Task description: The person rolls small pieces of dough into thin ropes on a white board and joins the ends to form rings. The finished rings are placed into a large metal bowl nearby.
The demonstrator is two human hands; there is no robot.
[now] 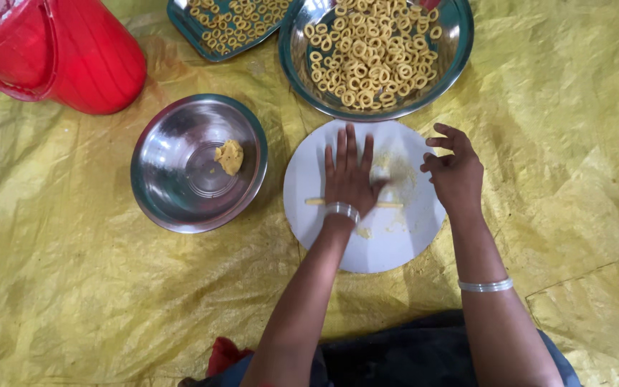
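Note:
My left hand (349, 172) lies flat, fingers spread, on a thin yellow rope of dough (314, 202) that stretches across a round white board (381, 244). The rope's ends show at both sides of the palm. My right hand (454, 168) hovers over the board's right edge with fingers loosely curled, and whether it holds anything cannot be seen. Crumbs of dough (399, 175) dust the board between the hands. A steel bowl (173, 208) to the left holds a small yellow lump of dough (229, 156).
A large steel basin (460, 43) full of small dough rings (370, 50) sits just beyond the board. A steel tray (180, 21) with more rings lies at the top. A red bucket (73, 54) stands at the top left. A crinkled yellow plastic sheet (73, 287) covers the floor.

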